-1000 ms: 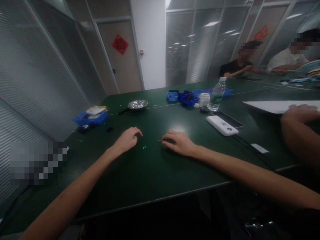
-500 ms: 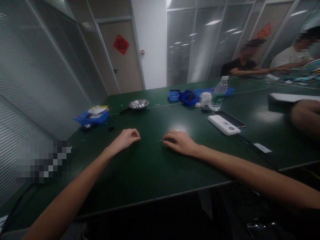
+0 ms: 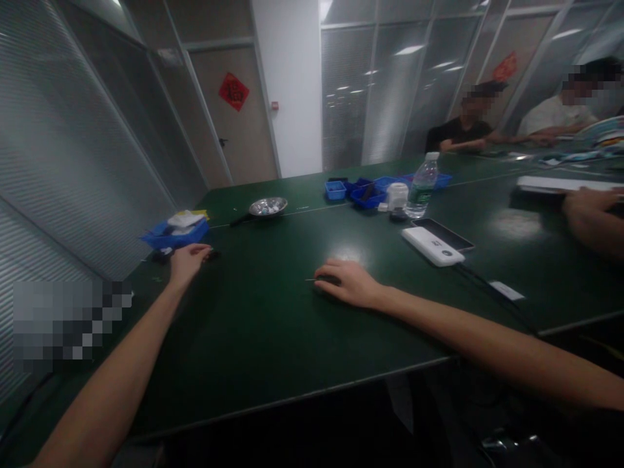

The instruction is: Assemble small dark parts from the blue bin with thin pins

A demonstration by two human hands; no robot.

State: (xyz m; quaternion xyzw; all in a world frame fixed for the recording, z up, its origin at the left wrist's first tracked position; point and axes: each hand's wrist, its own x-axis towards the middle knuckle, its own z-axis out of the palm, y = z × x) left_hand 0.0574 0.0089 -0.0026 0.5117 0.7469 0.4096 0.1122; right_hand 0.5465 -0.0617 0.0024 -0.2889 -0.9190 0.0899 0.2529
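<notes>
My left hand (image 3: 188, 263) is at the left of the green table (image 3: 263, 338), fingers curled together. Its fingertips meet a small dark object (image 3: 213, 255) on the tabletop, too small to name; whether they grip it is unclear. In the middle, my right hand (image 3: 347, 283) rests on the table with its fingers closed round a thin needle-like metal rod (image 3: 309, 279). The rod's tip sticks out to the left, and the rest is hidden in the hand.
Beyond my left hand is a blue tray (image 3: 163, 239) with white items. Farther back stand a metal pan (image 3: 269, 207), several blue bins (image 3: 335, 190), a white jar (image 3: 397, 195) and a bottle (image 3: 423, 188). A white power bank (image 3: 431, 246) and phone (image 3: 443, 233) lie right. Other people sit right.
My left hand has moved left, from the middle of the table to the small dark object. My right hand stays in place with the thin rod.
</notes>
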